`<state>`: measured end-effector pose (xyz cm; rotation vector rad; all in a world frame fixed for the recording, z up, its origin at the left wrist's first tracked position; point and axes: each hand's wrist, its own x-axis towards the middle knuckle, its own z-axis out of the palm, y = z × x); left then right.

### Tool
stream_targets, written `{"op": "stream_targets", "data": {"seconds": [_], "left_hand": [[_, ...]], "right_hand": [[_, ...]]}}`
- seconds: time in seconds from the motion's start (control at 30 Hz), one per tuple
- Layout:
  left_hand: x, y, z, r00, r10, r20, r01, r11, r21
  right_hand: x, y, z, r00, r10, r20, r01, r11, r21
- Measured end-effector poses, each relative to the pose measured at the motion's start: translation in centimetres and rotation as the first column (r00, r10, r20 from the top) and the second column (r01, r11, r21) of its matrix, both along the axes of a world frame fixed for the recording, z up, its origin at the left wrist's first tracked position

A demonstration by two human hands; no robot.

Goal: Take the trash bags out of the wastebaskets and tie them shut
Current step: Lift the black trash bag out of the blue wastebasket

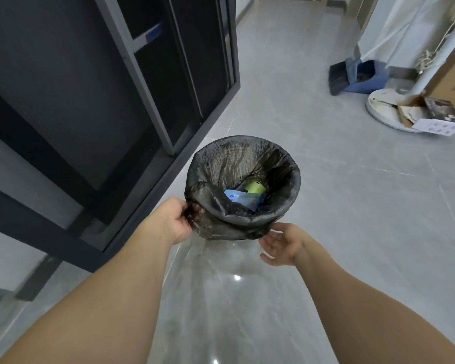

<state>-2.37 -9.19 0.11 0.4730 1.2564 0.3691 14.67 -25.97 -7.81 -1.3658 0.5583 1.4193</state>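
Wastebasket stands upright on the grey floor beside a dark cabinet, long axis vertical, mouth facing up. The black trash bag lines it, its hem folded down over the rim to anchor the liner. The left hand pinches the folded hem at the near-left rim, apparently to peel it free. The right hand waits just under the near-right hem, palm up, fingers relaxed and holding nothing.

Glossy grey tile floor; dark cabinet left (glass-fronted); blue dustpan far right.
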Motion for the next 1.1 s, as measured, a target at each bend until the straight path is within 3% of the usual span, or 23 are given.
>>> {"op": "stream_targets", "data": {"seconds": [0.23, 0.4, 0.57, 0.67, 0.8, 0.9, 1.0, 1.1], "left_hand": [[0.3, -0.6, 0.7, 0.997, 0.046, 0.055, -0.048, 0.998, 0.037], [0.1, -0.2, 1.9, 0.975, 0.221, 0.034, -0.223, 0.961, 0.161], [1.2, -0.5, 4.4, 0.981, 0.186, -0.055, -0.148, 0.901, 0.409], [2.4, -0.4, 6.3, 0.986, 0.134, -0.099, -0.071, 0.876, 0.477], [3.6, -0.6, 9.2, 0.997, 0.079, -0.018, -0.067, 0.929, 0.365], [3.9, -0.5, 10.6, 0.999, 0.031, -0.020, -0.021, 0.927, 0.375], [4.4, 0.3, 11.5, 1.000, -0.002, -0.008, 0.005, 0.915, 0.404], [4.8, 0.7, 12.7, 0.995, 0.055, 0.089, -0.085, 0.917, 0.390]], "right_hand": [[0.0, -0.8, 0.8, 0.986, -0.163, 0.034, 0.162, 0.986, 0.039], [1.2, -2.6, 3.2, 0.922, -0.369, 0.116, 0.351, 0.924, 0.152], [2.8, -3.1, 7.2, 0.830, -0.422, 0.364, 0.359, 0.905, 0.229], [3.8, -2.4, 10.1, 0.762, -0.443, 0.472, 0.319, 0.891, 0.322], [4.7, -1.1, 13.4, 0.770, -0.470, 0.431, 0.241, 0.840, 0.486], [5.1, -0.4, 15.4, 0.781, -0.468, 0.412, 0.201, 0.815, 0.544], [5.6, 0.1, 17.8, 0.785, -0.556, 0.273, 0.282, 0.713, 0.641], [6.2, 0.9, 19.1, 0.780, -0.611, 0.135, 0.347, 0.602, 0.719]]}}
